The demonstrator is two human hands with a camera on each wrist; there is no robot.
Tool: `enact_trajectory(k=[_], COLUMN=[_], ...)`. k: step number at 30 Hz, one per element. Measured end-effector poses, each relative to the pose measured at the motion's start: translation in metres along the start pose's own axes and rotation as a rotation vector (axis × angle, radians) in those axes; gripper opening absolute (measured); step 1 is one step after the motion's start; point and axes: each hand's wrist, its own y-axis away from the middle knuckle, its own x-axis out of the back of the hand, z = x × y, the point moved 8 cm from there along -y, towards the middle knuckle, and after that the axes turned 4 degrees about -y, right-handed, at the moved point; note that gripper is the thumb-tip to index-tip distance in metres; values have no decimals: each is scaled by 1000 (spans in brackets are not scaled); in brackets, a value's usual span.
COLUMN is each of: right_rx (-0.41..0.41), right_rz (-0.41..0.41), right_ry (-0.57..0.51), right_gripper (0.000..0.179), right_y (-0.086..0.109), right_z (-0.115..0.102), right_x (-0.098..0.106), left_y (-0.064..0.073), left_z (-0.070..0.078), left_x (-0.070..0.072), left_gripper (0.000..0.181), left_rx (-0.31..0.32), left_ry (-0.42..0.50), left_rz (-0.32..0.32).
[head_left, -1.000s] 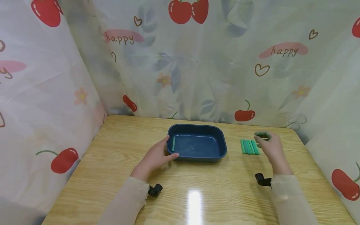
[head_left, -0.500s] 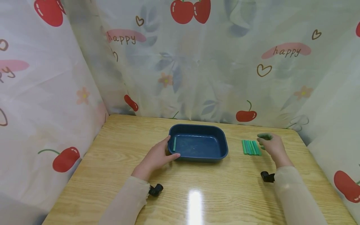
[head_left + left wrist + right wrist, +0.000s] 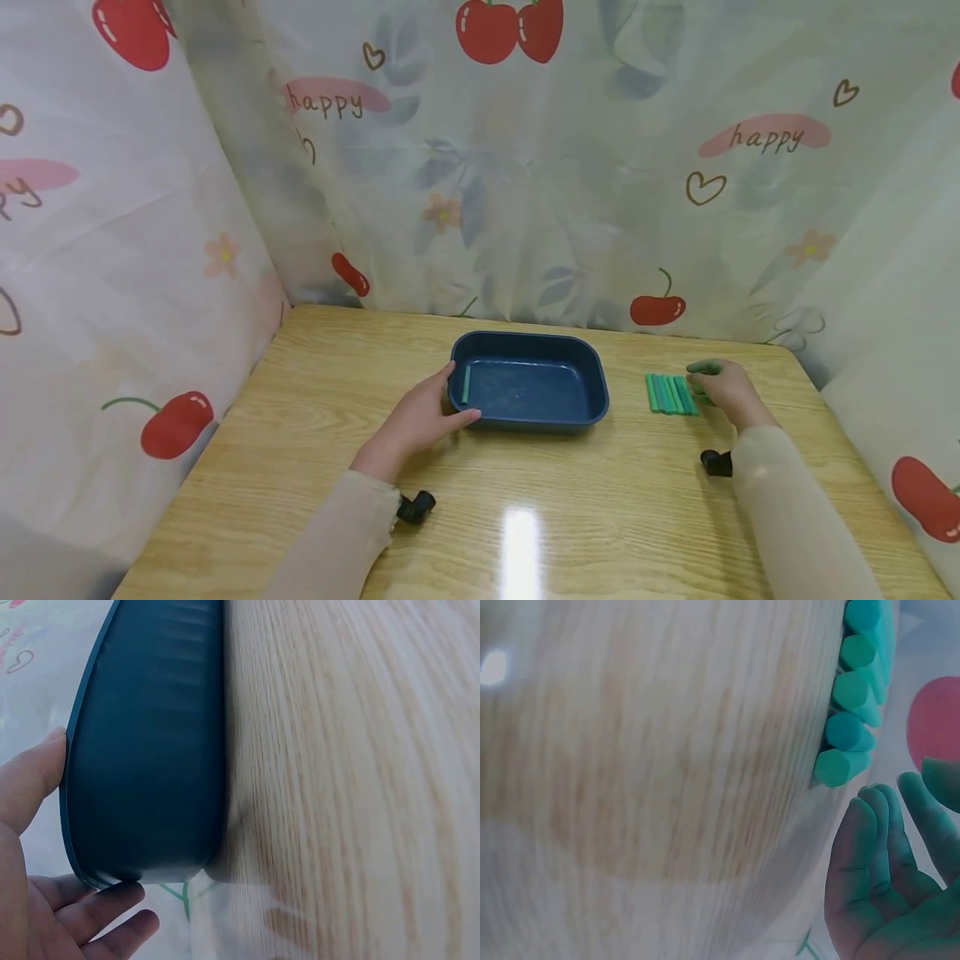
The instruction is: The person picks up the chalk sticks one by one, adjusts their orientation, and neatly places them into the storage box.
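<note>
My left hand (image 3: 414,418) holds the left end of a dark blue plastic tray (image 3: 528,427). In the left wrist view the thumb rests at the rim while the fingertips (image 3: 124,896) bear on the tray's rounded corner. One thin green stick (image 3: 467,386) lies inside, along the tray's left wall. To the right, several green and teal sticks (image 3: 671,395) sit side by side in a row on the table. My right hand (image 3: 726,392) hovers just beside the row's right end, fingers loosely bent and holding nothing. The right wrist view shows its fingertips (image 3: 864,814) close to the nearest stick.
The light wooden table (image 3: 592,517) reaches back to a patterned curtain (image 3: 525,208), with more curtain at both sides. Black wrist cameras are strapped at both sleeves, the left one (image 3: 416,507) near the tray's front.
My right hand has drawn slightly right and lowered beside the row of sticks. The left hand and the tray keep their place; the head view has shifted a little.
</note>
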Motion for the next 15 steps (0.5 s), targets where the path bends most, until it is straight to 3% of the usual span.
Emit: enact_trajectory(k=[8,15], right_rx=[-14,-1], right_rz=[-15,-29], right_ry=[32,133], right_gripper=[47,46], right_y=[-8,-14], right_z=[7,9], right_x=[-1,-5], left_y=[0,1], left_z=[1,2], left_x=[2,2], left_gripper=[99,100], left_rx=[-2,-9], left_ry=[-5,-11], left_rz=[1,-3])
